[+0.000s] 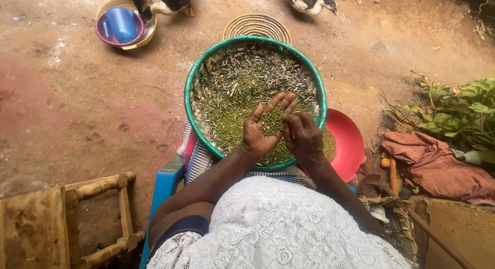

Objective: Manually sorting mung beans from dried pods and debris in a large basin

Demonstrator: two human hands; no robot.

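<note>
Fingers of the left hand spread apart, cupping green grains over a green-rimmed woven basket on the person's lap; the right hand rests beside it, palm down, fingers loosely curled on the grains. Chaff lies at the far side. A red bowl sits near right. Sorting appears underway; picking out debris calls for careful pinching.
</note>
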